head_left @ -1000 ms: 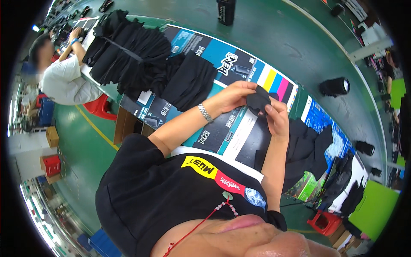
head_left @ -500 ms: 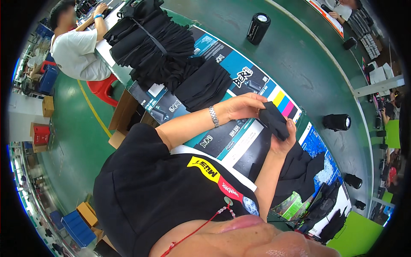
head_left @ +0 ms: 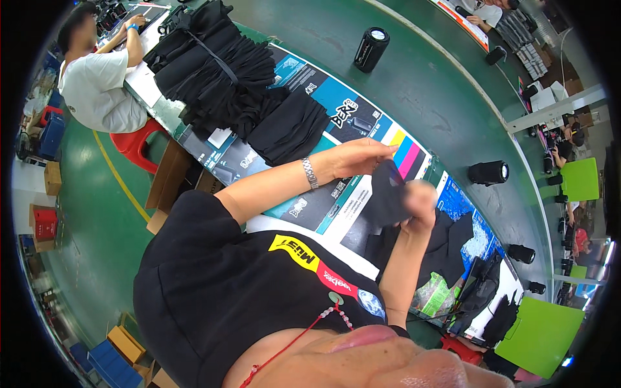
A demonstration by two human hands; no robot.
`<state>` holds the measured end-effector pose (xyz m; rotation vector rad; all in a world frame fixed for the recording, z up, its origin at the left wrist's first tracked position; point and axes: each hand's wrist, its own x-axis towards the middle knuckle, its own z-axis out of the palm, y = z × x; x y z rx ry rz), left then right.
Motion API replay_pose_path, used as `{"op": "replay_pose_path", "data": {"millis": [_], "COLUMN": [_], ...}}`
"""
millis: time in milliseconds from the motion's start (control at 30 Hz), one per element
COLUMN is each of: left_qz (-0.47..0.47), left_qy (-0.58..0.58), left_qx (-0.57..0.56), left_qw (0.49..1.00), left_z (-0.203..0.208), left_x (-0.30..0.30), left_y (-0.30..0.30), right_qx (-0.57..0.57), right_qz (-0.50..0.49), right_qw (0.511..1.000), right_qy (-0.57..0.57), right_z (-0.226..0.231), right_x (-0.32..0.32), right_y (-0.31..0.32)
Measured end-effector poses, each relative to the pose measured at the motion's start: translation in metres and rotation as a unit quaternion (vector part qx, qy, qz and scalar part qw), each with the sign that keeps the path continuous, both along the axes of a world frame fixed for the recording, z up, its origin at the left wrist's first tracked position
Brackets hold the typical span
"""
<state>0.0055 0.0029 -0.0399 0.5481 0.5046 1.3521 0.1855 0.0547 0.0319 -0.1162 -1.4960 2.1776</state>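
A flat black cloth piece (head_left: 388, 197) hangs between my two hands over the worktable. My left hand (head_left: 363, 155), with a metal watch on its wrist, pinches its upper edge between thumb and fingers. At its right side, my right hand (head_left: 419, 205) grips the cloth; those fingers are partly smeared. A fanned stack of black cloth pieces (head_left: 289, 126) lies beyond my left forearm. Under and beside my right forearm are more loose black cloth pieces (head_left: 446, 249). Printed sheets (head_left: 352, 113) cover the tabletop.
A big strapped bundle of black cloth (head_left: 207, 61) sits at the far left. Black cylindrical speakers (head_left: 372, 49) stand along the green belt (head_left: 427, 90) beyond the table. An open cardboard box (head_left: 169, 174) is left of the table. A person in white (head_left: 97, 84) sits farther left.
The cloth has turned and now shows a broader flat face. My right hand has shifted its grip along it. The whole scene has slid slightly left in view.
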Motion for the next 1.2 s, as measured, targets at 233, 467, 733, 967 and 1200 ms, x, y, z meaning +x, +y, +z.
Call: {"op": "replay_pose_path", "data": {"millis": [233,467,733,967,1200], "left_qz": [-0.141,0.070,-0.091,-0.035,-0.204], "left_qy": [0.134,0.070,0.003,0.094,0.037], "left_qx": [0.268,0.082,0.124,0.127,0.217], "left_qw": [0.944,0.992,0.988,0.987,0.954], "left_z": [0.036,0.042,0.028,0.020,0.002], "left_x": [-0.002,-0.001,-0.016,-0.044,-0.050], "left_y": [-0.032,-0.061,-0.082,-0.085,-0.099], "right_qx": [0.022,0.193,0.150,-0.050,-0.002], "right_qz": [-0.023,-0.030,0.033,0.006,0.095], "right_qw": [0.996,0.978,0.981,0.996,0.980], "right_qy": [0.088,-0.071,-0.115,-0.067,-0.175], "right_z": [0.026,0.019,0.033,0.025,0.016], "right_x": [0.020,0.023,-0.012,-0.032,-0.071], "right_y": [-0.012,-0.013,-0.025,-0.023,-0.027]}}
